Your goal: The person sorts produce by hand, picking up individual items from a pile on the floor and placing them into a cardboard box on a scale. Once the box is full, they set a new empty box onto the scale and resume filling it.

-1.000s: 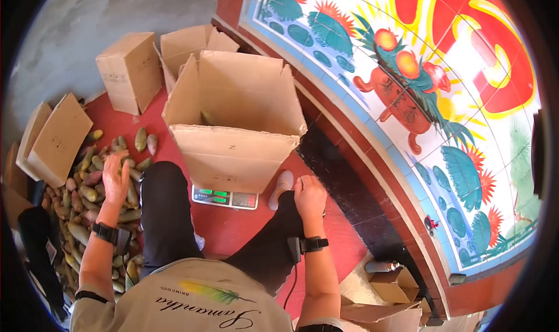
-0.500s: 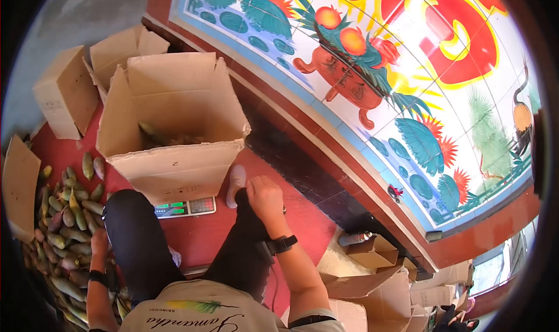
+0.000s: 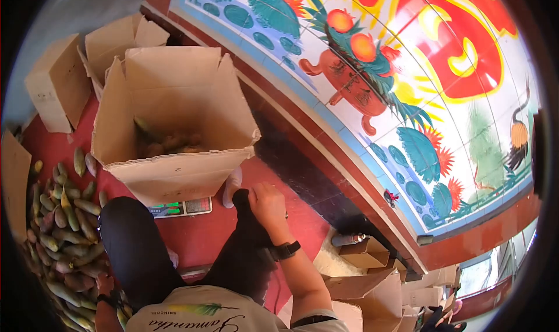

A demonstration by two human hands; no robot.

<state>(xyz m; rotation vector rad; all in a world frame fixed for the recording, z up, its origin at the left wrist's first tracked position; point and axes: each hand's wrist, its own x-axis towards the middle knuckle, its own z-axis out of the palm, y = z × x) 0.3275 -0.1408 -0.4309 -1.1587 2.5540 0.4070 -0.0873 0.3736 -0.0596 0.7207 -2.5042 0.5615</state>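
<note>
My left hand [image 3: 105,283] is low at the left, at the edge of a heap of oblong green and purplish vegetables [image 3: 71,237]. Its fingers look stretched toward the heap, though they show only small. My right hand [image 3: 268,208] rests on my right knee with curled fingers. A tiny bit of something shows at its outer edge, too small to name. Beyond my knees, a big open cardboard box [image 3: 177,183] stands on a scale [image 3: 185,208] with lit green digits. Several vegetables [image 3: 172,144] lie at the bottom of that box.
More cardboard boxes [image 3: 58,84] stand at the back left, and a cardboard flap [image 3: 14,183] borders the heap. Along the right runs a painted tile wall [image 3: 349,76]. A cylindrical bottle [image 3: 348,239] and open cartons [image 3: 367,288] are at the lower right. The floor covering [image 3: 303,215] is red.
My left hand has moved down and closer along the heap. My right hand stays on the knee. The whole view has shifted slightly, and more of the box's inside shows.
</note>
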